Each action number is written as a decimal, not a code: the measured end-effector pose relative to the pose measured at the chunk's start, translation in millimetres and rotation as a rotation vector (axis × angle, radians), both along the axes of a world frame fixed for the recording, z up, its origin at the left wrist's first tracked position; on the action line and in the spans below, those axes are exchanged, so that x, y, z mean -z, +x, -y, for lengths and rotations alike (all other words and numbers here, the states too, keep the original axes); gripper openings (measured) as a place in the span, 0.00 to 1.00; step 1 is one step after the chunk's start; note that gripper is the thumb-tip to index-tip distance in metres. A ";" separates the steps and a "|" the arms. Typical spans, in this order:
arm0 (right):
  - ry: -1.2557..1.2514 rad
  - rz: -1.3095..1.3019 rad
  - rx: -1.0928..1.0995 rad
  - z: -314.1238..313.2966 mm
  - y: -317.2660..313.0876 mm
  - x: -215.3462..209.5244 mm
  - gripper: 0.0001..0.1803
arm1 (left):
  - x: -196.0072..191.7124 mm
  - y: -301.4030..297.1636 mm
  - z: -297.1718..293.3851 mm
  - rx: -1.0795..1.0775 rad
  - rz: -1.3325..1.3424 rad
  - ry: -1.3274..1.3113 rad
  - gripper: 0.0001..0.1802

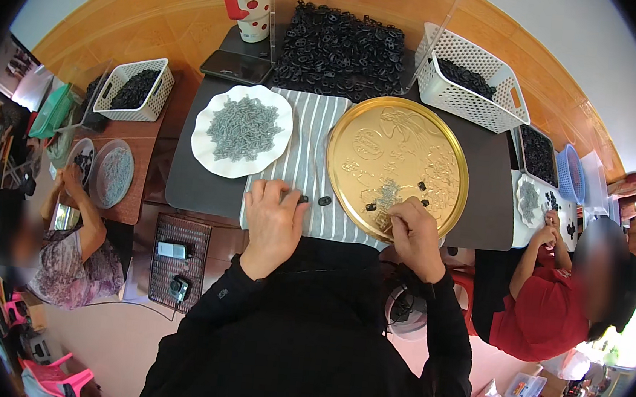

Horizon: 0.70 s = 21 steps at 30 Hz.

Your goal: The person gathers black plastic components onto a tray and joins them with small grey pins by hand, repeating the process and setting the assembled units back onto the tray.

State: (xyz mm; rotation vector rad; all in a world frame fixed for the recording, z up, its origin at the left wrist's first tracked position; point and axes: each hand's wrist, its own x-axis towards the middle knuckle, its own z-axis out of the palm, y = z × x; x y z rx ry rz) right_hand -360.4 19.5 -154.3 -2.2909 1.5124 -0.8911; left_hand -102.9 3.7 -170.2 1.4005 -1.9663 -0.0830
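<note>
My left hand (272, 221) rests on a grey-and-white striped cloth (310, 137). Its thumb and forefinger close on a small black plastic piece (303, 199). Just right of it on the cloth lies another black piece (324, 200). At the near edge of a round gold tray (353, 137), my right hand (417, 237) has thumb and forefinger pinched together; whatever they hold is too small to make out. Beside those fingertips is a little heap of thin grey metal parts (389, 195), perhaps springs. A few black pieces (422, 186) are scattered around the heap.
A white scalloped plate (201, 134) piled with grey parts stands left. Behind are a large heap of black pieces (342, 49), a phone (236, 67), a dotted tumbler (253, 11) and a white basket (485, 107). People work at both sides (74, 260) (539, 312).
</note>
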 end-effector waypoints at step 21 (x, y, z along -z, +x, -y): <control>0.148 0.492 -0.148 -9.5 66.6 -14.7 0.05 | -15.7 -13.3 -16.6 0.502 -0.762 0.645 0.03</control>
